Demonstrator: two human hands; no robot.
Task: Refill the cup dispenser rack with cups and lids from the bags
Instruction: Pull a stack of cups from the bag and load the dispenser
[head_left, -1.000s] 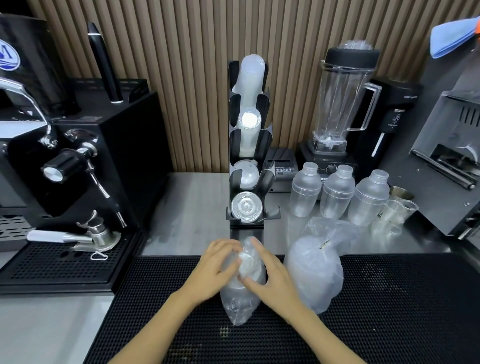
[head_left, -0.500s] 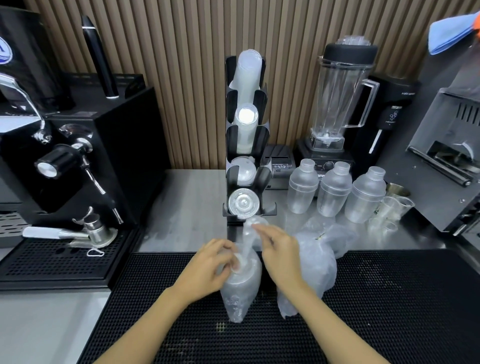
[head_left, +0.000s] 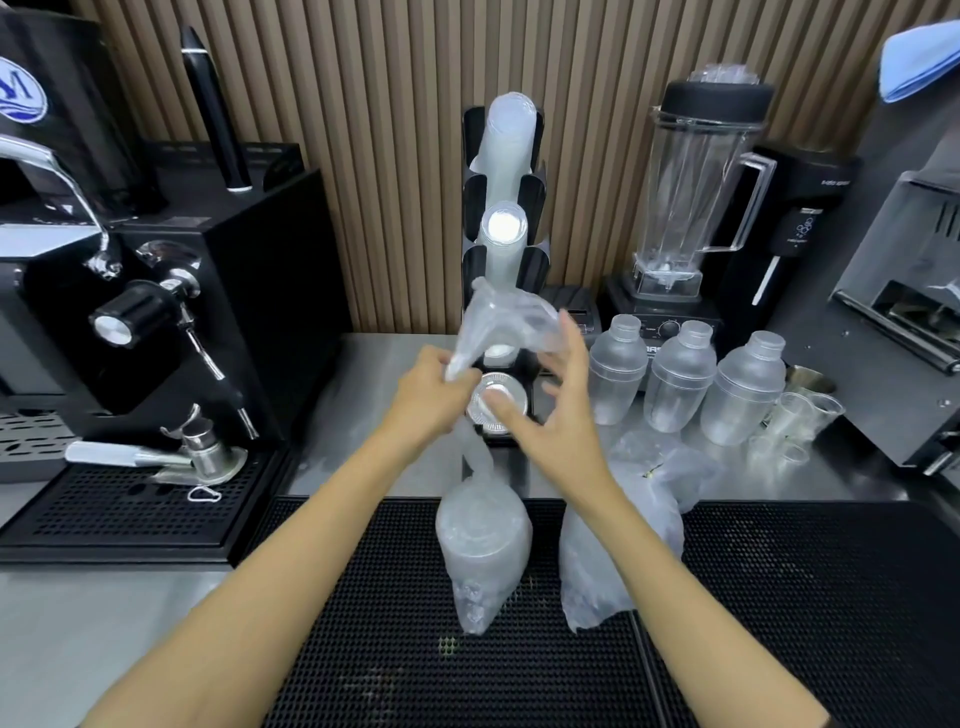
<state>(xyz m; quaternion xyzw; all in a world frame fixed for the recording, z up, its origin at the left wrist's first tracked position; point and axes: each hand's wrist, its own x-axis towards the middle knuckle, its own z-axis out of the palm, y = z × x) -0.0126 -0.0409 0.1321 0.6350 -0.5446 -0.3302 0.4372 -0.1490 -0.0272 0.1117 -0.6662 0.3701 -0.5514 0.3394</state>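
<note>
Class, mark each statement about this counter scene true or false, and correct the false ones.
1. The left hand grips the twisted neck of the bag of lids. True.
2. Only one plastic bag rests on the black mat. False: a second bag lies to its right.
3. Three clear shakers stand by the blender. True.
4. The dispenser rack holds no cups. False: cup stacks fill its upper slots.

The rack (head_left: 503, 249) front is blocked low down by both hands (head_left: 431, 400) (head_left: 550, 415) and the raised bag (head_left: 485, 530). Right of the rack stand shakers (head_left: 680, 384), a blender (head_left: 696, 192) and a second bag (head_left: 618, 530). Left of the rack, bare table (head_left: 358, 415) runs to the espresso machine (head_left: 171, 291).
</note>
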